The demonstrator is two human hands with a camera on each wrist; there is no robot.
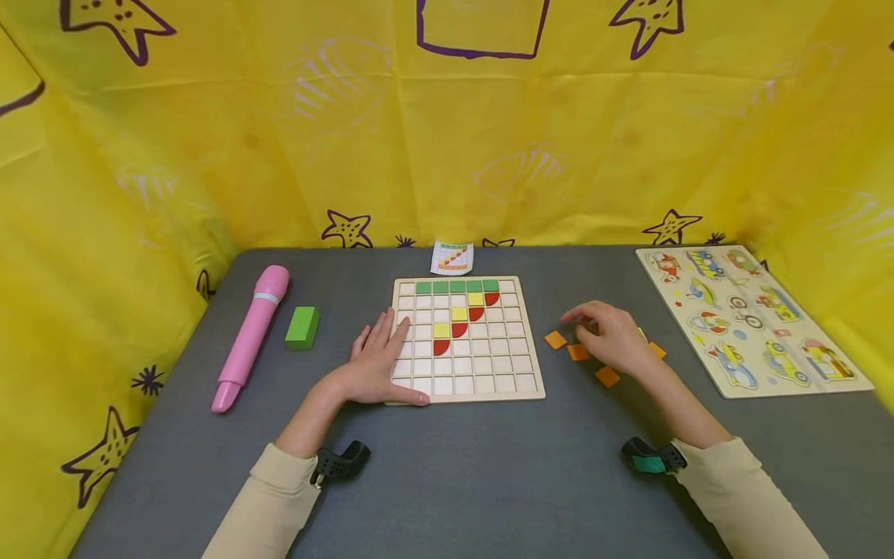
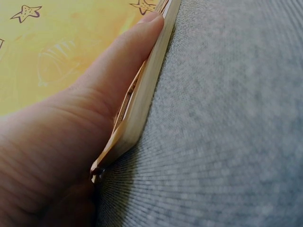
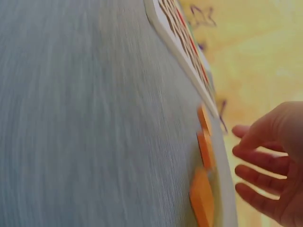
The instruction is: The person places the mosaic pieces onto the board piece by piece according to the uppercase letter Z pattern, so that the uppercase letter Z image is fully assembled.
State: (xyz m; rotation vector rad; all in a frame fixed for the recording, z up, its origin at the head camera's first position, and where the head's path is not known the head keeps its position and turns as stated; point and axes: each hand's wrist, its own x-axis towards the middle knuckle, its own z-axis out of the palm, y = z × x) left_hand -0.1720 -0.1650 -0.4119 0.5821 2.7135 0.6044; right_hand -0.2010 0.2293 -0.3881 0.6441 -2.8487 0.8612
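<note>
A wooden grid board [image 1: 489, 384] lies in the middle of the table. Green square tiles [image 1: 457, 287] run along its top row, and yellow squares [image 1: 458, 314] with red quarter-round tiles [image 1: 441, 348] step diagonally down to the left. My left hand [image 1: 377, 361] lies spread over the board's left side, its thumb [image 2: 128, 56] along the near edge. To the right of the board, my right hand [image 1: 611, 334] hovers with loosely bent fingers and nothing between them. Several orange tiles [image 1: 608, 377] lie scattered under and around it, some partly hidden by the hand.
A small pattern card [image 1: 452, 258] lies behind the board. On the left are a pink microphone-shaped toy [image 1: 251, 334] and a green block [image 1: 302, 328]. A wooden picture puzzle [image 1: 750, 322] lies at the right. Yellow cloth [image 1: 447, 155] hangs behind the table.
</note>
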